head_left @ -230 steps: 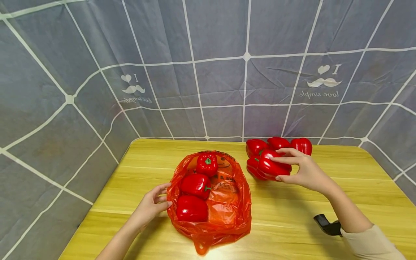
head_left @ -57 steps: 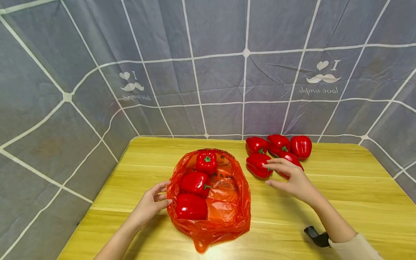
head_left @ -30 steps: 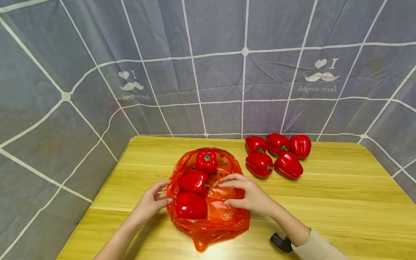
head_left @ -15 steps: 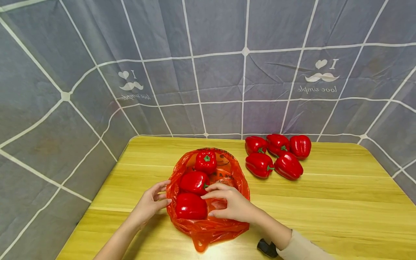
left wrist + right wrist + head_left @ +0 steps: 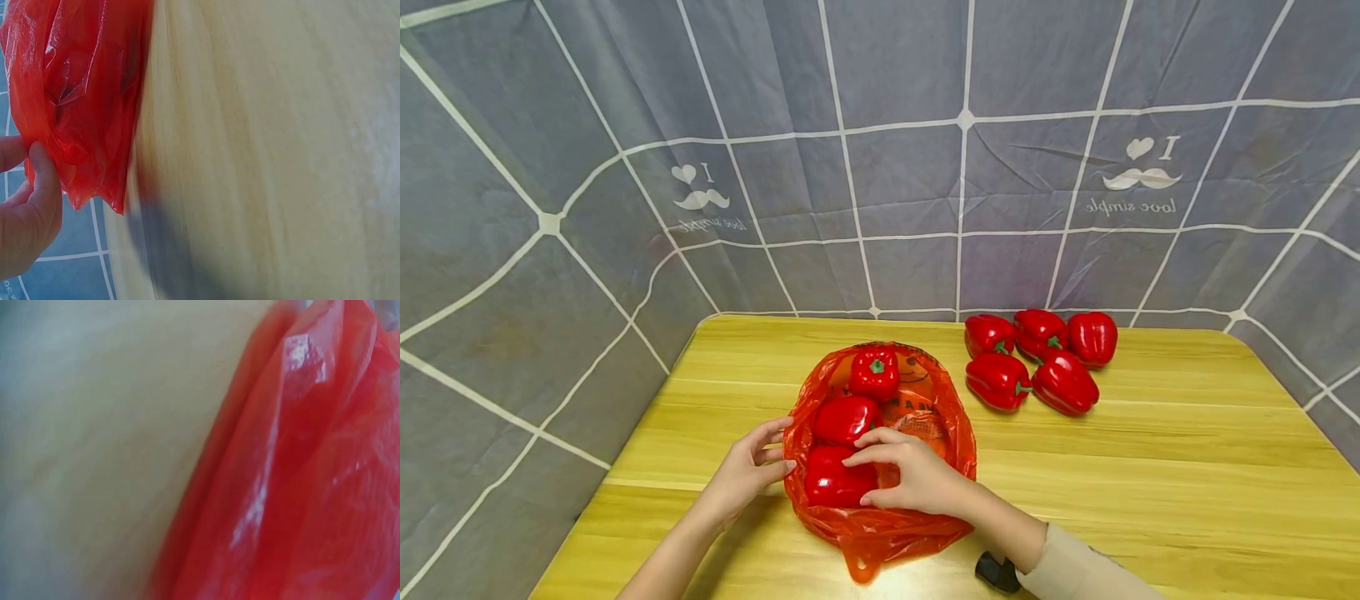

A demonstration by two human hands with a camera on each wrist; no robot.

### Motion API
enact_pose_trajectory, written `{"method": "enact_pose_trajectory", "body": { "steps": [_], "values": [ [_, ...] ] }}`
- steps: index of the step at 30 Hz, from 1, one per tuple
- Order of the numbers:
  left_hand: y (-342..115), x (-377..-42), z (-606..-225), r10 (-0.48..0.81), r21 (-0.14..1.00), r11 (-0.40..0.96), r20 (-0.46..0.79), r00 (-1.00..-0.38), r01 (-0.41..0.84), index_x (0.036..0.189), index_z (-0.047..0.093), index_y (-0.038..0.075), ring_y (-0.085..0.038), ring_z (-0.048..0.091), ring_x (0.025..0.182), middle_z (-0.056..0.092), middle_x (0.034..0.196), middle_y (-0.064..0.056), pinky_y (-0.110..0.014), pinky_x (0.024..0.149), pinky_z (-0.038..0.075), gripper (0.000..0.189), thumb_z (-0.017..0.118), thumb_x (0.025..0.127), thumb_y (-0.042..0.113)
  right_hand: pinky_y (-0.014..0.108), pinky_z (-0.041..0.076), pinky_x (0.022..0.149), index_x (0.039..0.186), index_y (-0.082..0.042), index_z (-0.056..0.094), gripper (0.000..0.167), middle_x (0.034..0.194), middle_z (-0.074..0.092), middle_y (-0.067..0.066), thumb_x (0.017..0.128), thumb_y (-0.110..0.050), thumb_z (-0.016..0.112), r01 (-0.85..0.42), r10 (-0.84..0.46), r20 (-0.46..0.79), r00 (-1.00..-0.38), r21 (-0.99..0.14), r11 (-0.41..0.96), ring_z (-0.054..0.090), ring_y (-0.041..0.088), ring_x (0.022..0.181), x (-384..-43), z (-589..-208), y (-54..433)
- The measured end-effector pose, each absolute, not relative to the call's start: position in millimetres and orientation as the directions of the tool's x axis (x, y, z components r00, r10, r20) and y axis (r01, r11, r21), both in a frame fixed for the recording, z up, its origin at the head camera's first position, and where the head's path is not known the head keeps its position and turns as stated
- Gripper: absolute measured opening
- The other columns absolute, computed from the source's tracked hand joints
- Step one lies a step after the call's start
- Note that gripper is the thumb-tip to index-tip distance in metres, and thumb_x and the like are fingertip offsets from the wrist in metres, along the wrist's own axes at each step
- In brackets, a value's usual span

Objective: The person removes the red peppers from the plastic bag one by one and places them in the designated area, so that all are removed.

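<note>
An open orange-red plastic bag (image 5: 880, 529) stands on the table, with three red bell peppers in a column along its left side. At its left rim, my left hand (image 5: 747, 467) holds the bag; the left wrist view shows thumb and fingers on the bag's (image 5: 81, 94) edge. My right hand (image 5: 917, 477) reaches inside over the right wall and grips the right end of the front bell pepper (image 5: 829, 479), fingers above and thumb below. Behind it lie the middle bell pepper (image 5: 842, 419) and the back bell pepper (image 5: 875, 379), its green stem facing up.
Several more red bell peppers (image 5: 997, 382) lie in a cluster right of the bag, near the table's back edge. A black device (image 5: 997, 572) sits at my right wrist. Grey cloth (image 5: 910, 192) with white lines hangs behind the wooden table (image 5: 1150, 467).
My right hand has left the pepper cluster, where it earlier set one pepper down, and has moved left into the bag onto the front pepper. My left hand stays at the rim.
</note>
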State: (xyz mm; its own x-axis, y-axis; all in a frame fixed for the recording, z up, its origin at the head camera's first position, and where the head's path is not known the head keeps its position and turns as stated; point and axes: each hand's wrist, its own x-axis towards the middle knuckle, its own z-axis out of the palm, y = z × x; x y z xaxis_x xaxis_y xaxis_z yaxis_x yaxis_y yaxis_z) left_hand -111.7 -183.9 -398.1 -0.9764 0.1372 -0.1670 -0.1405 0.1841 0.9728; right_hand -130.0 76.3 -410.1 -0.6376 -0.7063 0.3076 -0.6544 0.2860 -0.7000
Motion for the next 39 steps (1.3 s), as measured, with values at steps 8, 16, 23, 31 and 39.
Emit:
{"method": "enact_pose_trajectory", "body": {
  "steps": [8, 16, 23, 31, 39],
  "values": [
    [-184.4, -112.5, -398.4, 0.152, 0.975, 0.175, -0.164, -0.975, -0.137, 0.136, 0.038, -0.005, -0.033, 0.056, 0.105, 0.044, 0.126, -0.026, -0.031, 0.075, 0.053, 0.057, 0.058, 0.083, -0.009, 0.027, 0.043, 0.094, 0.115, -0.017, 0.067, 0.041, 0.121, 0.055, 0.0, 0.075, -0.017, 0.078, -0.643, -0.717, 0.263, -0.646, -0.693, 0.326, 0.051, 0.013, 0.112, -129.6, -408.9, 68.0],
    [-184.4, -113.1, -398.2, 0.153, 0.974, 0.178, -0.168, -0.974, -0.141, 0.136, 0.038, -0.004, -0.032, 0.057, 0.104, 0.044, 0.126, -0.026, -0.032, 0.075, 0.054, 0.057, 0.057, 0.083, -0.01, 0.026, 0.043, 0.094, 0.114, -0.016, 0.067, 0.043, 0.122, 0.054, 0.0, 0.073, -0.016, 0.08, -0.656, -0.718, 0.25, -0.649, -0.662, 0.362, 0.051, 0.014, 0.113, -129.9, -408.2, 62.9],
    [-184.5, -113.8, -398.1, 0.15, 0.973, 0.183, -0.166, -0.975, -0.138, 0.135, 0.039, -0.005, -0.033, 0.057, 0.105, 0.045, 0.125, -0.026, -0.032, 0.075, 0.053, 0.057, 0.058, 0.082, -0.01, 0.025, 0.044, 0.093, 0.111, -0.015, 0.068, 0.042, 0.119, 0.056, 0.003, 0.071, -0.015, 0.081, -0.677, -0.716, 0.283, -0.639, -0.648, 0.348, 0.052, 0.015, 0.111, -130.5, -406.5, 61.4],
    [-184.0, -113.8, -397.6, 0.151, 0.973, 0.182, -0.17, -0.974, -0.142, 0.136, 0.039, -0.004, -0.033, 0.057, 0.105, 0.044, 0.126, -0.026, -0.031, 0.075, 0.053, 0.057, 0.058, 0.082, -0.01, 0.025, 0.044, 0.092, 0.11, -0.013, 0.069, 0.04, 0.118, 0.056, 0.003, 0.072, -0.016, 0.08, -0.676, -0.718, 0.285, -0.636, -0.655, 0.339, 0.052, 0.015, 0.109, -130.6, -406.4, 64.7],
    [-184.1, -112.4, -398.3, 0.145, 0.972, 0.184, -0.172, -0.974, -0.144, 0.135, 0.039, -0.004, -0.034, 0.056, 0.106, 0.045, 0.126, -0.026, -0.031, 0.076, 0.053, 0.057, 0.058, 0.082, -0.01, 0.026, 0.045, 0.091, 0.111, -0.012, 0.07, 0.04, 0.12, 0.055, 0.004, 0.073, -0.016, 0.079, -0.653, -0.711, 0.255, -0.655, -0.665, 0.363, 0.051, 0.017, 0.11, -129.0, -406.1, 69.7]
  ]
}}
